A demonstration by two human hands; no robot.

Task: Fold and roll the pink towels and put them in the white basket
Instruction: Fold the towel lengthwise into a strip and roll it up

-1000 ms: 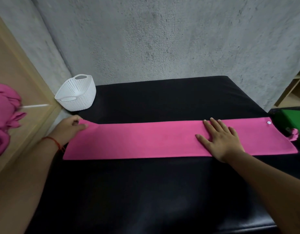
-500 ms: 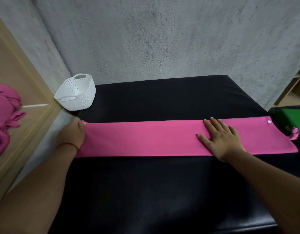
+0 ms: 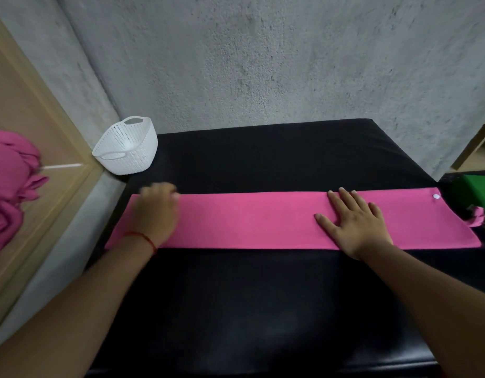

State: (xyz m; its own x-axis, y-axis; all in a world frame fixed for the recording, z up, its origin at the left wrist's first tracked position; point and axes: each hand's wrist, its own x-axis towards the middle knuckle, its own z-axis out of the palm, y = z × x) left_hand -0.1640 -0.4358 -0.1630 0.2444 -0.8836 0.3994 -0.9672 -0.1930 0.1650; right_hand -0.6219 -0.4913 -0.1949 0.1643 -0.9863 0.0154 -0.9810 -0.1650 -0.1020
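Note:
A pink towel [image 3: 249, 221], folded into a long narrow strip, lies flat across the black table [image 3: 249, 309]. My right hand [image 3: 355, 223] presses flat on its right part, fingers spread and straight. My left hand [image 3: 156, 212] rests on top of the strip near its left end, blurred by motion, and the end of the towel lies flat beneath it. The white basket [image 3: 126, 151] stands tilted at the table's far left corner, and I see nothing inside it. A small white snap and a loop mark the towel's right end.
A heap of more pink towels [image 3: 9, 192] sits on the wooden surface at the far left. A green object [image 3: 478, 186] lies beyond the table's right edge. Concrete walls close off the back and the left.
My left hand has moved from the towel's left end onto the top of the strip, a little to the right. The left end now lies flat. My right hand has stayed in place.

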